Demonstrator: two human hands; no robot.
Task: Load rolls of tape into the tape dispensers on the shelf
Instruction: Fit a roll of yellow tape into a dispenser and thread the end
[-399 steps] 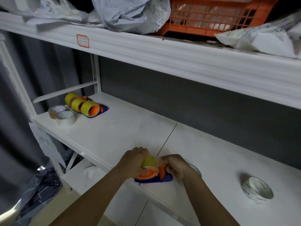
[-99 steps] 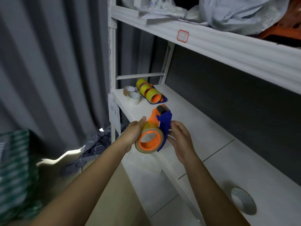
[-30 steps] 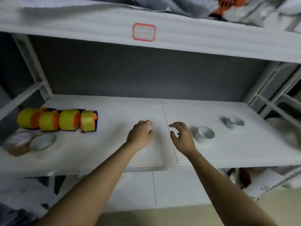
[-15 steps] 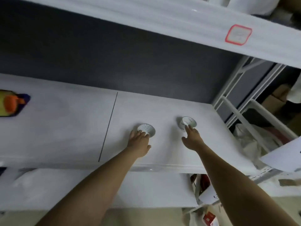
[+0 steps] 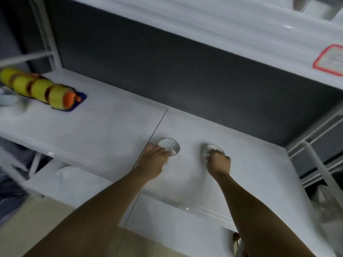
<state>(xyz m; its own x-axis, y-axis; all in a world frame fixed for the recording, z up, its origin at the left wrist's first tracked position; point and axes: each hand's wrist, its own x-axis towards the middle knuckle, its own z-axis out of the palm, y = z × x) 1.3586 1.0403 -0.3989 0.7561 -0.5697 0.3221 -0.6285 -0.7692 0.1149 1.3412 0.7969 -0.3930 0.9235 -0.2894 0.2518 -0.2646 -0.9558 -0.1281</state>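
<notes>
Clearly I meant to gather both white rolls at once: my left hand [image 5: 155, 158] had its fingers curled over the near edge of the left roll [image 5: 169, 146], and my right hand [image 5: 219, 162] was closed round the right roll [image 5: 213, 150], both lying flat near the front of the shelf [image 5: 111, 130]. Far left, the loaded dispensers [image 5: 44, 91] lay in a row, parked out of my way. A red-bordered label [image 5: 329, 61] on the upper shelf edge was too blurred to read.
</notes>
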